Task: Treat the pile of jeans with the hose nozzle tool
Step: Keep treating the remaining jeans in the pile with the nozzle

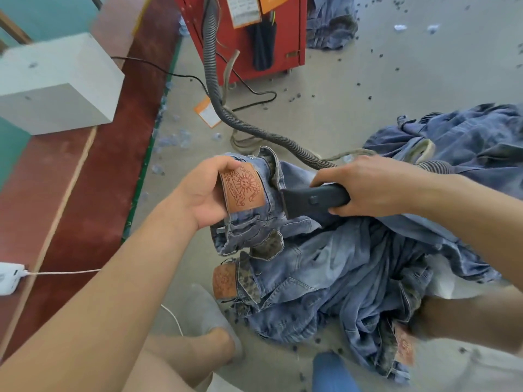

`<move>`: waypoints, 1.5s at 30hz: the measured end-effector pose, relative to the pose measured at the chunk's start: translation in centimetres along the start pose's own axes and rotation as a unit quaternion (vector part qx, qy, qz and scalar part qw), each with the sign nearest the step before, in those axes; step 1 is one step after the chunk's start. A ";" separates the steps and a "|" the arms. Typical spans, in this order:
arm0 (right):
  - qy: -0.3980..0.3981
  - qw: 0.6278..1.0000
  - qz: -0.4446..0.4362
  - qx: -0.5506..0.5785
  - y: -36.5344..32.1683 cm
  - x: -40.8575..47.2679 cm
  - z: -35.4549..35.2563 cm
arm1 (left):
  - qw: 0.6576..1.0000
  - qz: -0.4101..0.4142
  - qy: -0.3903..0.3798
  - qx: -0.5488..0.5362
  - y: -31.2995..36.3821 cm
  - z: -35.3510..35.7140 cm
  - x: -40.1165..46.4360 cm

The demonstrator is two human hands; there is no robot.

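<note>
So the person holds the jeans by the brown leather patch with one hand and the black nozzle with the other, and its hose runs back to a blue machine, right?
Not quite: the machine is red, not blue. The head view shows the left hand gripping the jeans at the brown leather patch, the right hand holding the black nozzle, and the grey ribbed hose running back to that red machine.

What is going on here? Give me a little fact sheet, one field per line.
Activity: treating jeans with a hose nozzle tool
Left hand: grips the waistband of the top pair of jeans at its brown leather patch
Right hand: grips the black nozzle tool, its tip against the denim
Hose: grey ribbed, leads back to a red machine
Pile of jeans: on the floor in front of the person
Floor: scattered dark specks
</note>
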State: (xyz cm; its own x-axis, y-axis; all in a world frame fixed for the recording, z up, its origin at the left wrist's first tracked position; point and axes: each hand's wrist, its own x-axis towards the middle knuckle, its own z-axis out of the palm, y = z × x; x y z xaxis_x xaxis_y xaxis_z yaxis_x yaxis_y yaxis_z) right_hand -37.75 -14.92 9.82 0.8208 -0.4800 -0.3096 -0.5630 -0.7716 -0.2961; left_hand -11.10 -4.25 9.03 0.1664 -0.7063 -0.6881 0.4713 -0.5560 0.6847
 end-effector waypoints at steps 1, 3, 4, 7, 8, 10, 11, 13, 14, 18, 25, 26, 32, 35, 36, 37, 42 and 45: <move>0.003 1.000 0.007 -0.013 -0.1 0.1 0.2 | 1.000 0.002 0.005 -0.004 0.1 0.0 0.1; 0.019 0.999 0.018 -0.029 -0.5 0.6 0.7 | 1.000 0.006 0.012 -0.005 0.3 0.1 0.1; 0.033 0.999 0.013 -0.028 -0.8 0.8 0.8 | 1.000 0.009 0.017 -0.002 0.3 0.2 0.1; 0.062 0.997 -0.036 0.018 -2.4 0.9 0.8 | 0.999 0.013 0.040 0.013 0.2 0.0 0.3; 0.064 0.996 -0.049 0.037 -2.8 0.8 0.6 | 0.999 0.013 0.048 0.017 0.2 0.0 0.4; 0.075 0.995 -0.031 0.066 -2.9 0.8 0.1 | 0.998 0.009 0.060 0.023 0.1 -0.3 0.5; 0.086 0.993 0.002 0.078 -2.6 1.1 -0.3 | 0.998 0.007 0.065 0.021 0.0 -0.4 0.4; 0.115 0.985 0.085 0.095 -1.5 1.5 -1.3 | 0.997 0.006 0.071 0.015 -0.2 -0.7 0.4; 0.128 0.978 0.124 0.106 -0.9 1.8 -1.7 | 0.997 0.006 0.072 0.013 -0.3 -0.8 0.4; 0.154 0.949 0.200 0.190 -0.4 2.4 -2.4 | 0.998 0.010 0.062 -0.014 -0.9 -0.7 0.2; 0.184 0.931 0.183 0.258 -4.6 4.6 -1.1 | 0.996 0.027 -0.036 -0.073 -1.6 1.5 -0.6; 0.187 0.930 0.189 0.253 -4.6 4.8 -1.3 | 0.995 0.031 -0.046 -0.077 -1.5 1.7 -0.8; 0.174 0.905 0.259 0.288 -1.8 4.8 -3.0 | 0.998 0.053 -0.024 -0.022 -0.8 0.7 -1.0; 0.160 0.900 0.263 0.309 -1.1 4.5 -3.2 | 0.997 0.073 -0.010 0.001 -0.7 0.3 -0.5; 0.157 0.901 0.259 0.312 -1.0 4.5 -3.2 | 0.997 0.076 -0.008 0.002 -0.7 0.2 -0.4; 0.155 0.902 0.253 0.313 -0.9 4.4 -3.1 | 0.997 0.077 -0.007 0.002 -0.7 0.1 -0.2; 0.159 0.898 0.239 0.334 -1.0 4.0 -3.2 | 0.996 0.086 0.022 -0.004 -0.9 0.3 0.1; 0.161 0.898 0.223 0.344 -1.4 3.8 -3.3 | 0.986 0.137 0.081 0.048 -1.8 0.9 0.4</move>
State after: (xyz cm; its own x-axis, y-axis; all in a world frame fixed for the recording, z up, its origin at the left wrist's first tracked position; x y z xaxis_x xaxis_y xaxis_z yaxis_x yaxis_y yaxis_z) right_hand -33.55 -17.08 12.05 0.4219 -0.8584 -0.2916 -0.6778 -0.0850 -0.7303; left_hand -12.66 -3.93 7.79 0.4155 -0.7610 -0.4982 0.3068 -0.3984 0.8644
